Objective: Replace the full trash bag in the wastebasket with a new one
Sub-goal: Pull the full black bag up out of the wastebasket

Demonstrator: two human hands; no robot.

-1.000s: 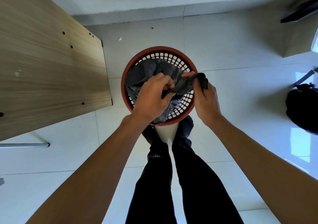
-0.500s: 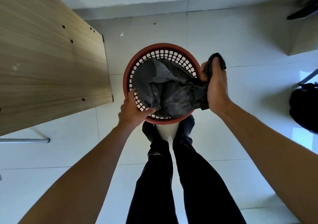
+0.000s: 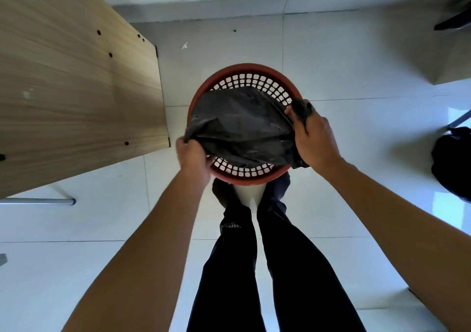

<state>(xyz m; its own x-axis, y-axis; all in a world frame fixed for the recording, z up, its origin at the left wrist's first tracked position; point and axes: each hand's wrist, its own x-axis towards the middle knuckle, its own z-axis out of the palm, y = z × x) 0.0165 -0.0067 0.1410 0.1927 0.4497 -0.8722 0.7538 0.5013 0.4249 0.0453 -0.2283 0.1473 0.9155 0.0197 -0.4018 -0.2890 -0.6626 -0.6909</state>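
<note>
A round red-brown wastebasket (image 3: 244, 69) with white lattice walls stands on the tiled floor just ahead of my feet. A dark grey trash bag (image 3: 239, 125) is stretched flat across its mouth. My left hand (image 3: 192, 157) grips the bag's edge at the basket's near-left rim. My right hand (image 3: 312, 137) holds a bunched part of the bag at the right rim. The far part of the lattice wall stays uncovered. The inside of the basket is hidden under the bag.
A wooden table top (image 3: 71, 86) fills the left side, its corner close to the basket, with a metal leg (image 3: 38, 201) below. A black bag (image 3: 452, 160) lies on the floor at the right edge. My dark trouser legs (image 3: 254, 255) stand behind the basket.
Both hands moved apart from the basket's middle to its left and right rims. The crumpled bag has spread wide across the opening.
</note>
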